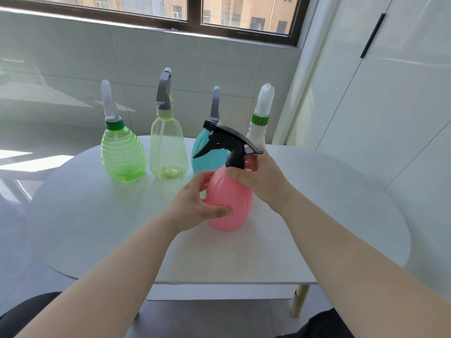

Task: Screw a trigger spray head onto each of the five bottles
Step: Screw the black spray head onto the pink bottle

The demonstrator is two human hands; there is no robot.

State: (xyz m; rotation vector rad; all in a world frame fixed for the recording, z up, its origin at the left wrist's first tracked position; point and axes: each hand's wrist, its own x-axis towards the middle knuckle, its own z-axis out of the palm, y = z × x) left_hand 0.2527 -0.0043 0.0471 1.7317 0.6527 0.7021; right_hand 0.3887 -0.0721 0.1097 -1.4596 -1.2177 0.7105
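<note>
A pink bottle (pixel 231 201) stands on the white table (pixel 97 215) near its middle. My left hand (pixel 195 203) wraps around its left side. A black trigger spray head (pixel 227 140) sits on the bottle's neck, nozzle pointing left, and my right hand (pixel 258 176) grips its collar. Behind stand a green ribbed bottle (pixel 123 154), a pale yellow bottle (pixel 168 150), a blue bottle (pixel 207 154) partly hidden by the black head, and a white bottle (pixel 258 132) with a green collar. Each of these carries a spray head.
The table's front edge (pixel 231 281) runs below my forearms, with a light-coloured leg (pixel 300 301) at the right. A tiled wall and a dark-framed window (pixel 195 18) rise behind the bottles. White cabinet doors (pixel 378 93) stand to the right.
</note>
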